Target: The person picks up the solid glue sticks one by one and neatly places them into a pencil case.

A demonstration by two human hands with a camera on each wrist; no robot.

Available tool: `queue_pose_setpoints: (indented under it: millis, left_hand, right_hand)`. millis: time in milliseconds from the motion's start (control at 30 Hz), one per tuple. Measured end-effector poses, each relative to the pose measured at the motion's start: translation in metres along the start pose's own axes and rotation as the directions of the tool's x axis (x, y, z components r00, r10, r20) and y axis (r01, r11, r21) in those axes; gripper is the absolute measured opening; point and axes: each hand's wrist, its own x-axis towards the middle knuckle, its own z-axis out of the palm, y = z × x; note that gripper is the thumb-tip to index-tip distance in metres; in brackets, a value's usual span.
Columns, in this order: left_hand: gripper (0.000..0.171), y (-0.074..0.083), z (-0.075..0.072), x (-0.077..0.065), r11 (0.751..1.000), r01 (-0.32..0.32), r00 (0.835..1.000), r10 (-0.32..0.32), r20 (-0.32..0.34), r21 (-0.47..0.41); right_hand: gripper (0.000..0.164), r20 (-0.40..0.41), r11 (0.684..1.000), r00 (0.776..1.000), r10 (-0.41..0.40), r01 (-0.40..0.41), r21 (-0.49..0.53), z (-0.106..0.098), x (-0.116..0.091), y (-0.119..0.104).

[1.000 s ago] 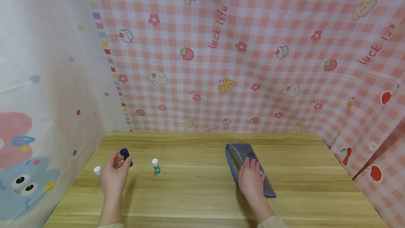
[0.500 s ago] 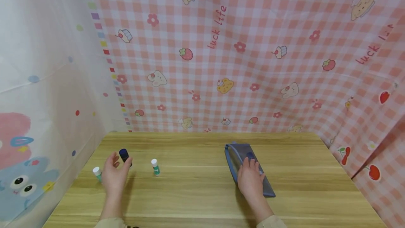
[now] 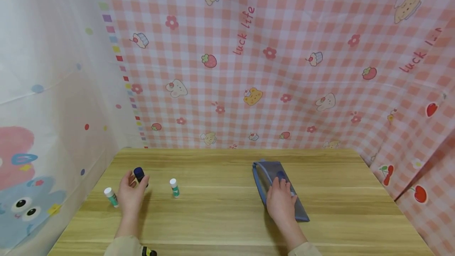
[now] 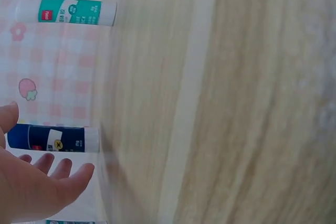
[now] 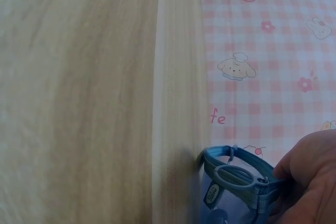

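A navy glue stick [image 3: 139, 173] stands upright on the table at the left. My left hand [image 3: 130, 198] is around it, thumb on one side and fingers on the other. In the left wrist view a gap shows between the loosely bent fingers and the navy stick. Green glue sticks with white caps stand on both sides: one on the right [image 3: 174, 188], one on the left [image 3: 111, 197]. My right hand [image 3: 281, 202] holds the unzipped blue-grey mesh pencil pouch [image 3: 302, 210]. In the right wrist view its thumb lies over the pouch's zipper rim [image 5: 265, 171]; the fingertips are partly hidden.
The wood-grain table [image 3: 213, 216] ends at a pink checked curtain [image 3: 227, 70] behind and a white printed curtain [image 3: 71, 90] at the left. A small black and yellow object [image 3: 148, 251] sits by the left sleeve.
My left hand has shifted slightly right and its fingers have loosened from the navy glue stick, uncovering more of the left green one. The right hand and pouch have stayed put.
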Motion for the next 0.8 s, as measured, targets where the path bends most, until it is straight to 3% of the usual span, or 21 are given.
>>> queue_pose_setpoints:
  millis: [567, 800]
  left_hand:
    - [0.061, -0.013, 0.003, 0.008, 0.993, 0.064, 0.997, -0.067, -0.023, -0.098]
    - [0.052, -0.015, 0.003, 0.009, 0.995, 0.063, 0.997, -0.066, -0.043, -0.074]
  right_hand:
    - [0.041, 0.005, 1.0, 1.0, -0.013, 0.013, -0.001, -0.001, 0.0, 0.001]
    - [0.041, 0.008, 1.0, 1.0, -0.007, 0.007, -0.004, -0.001, -0.001, 0.001]
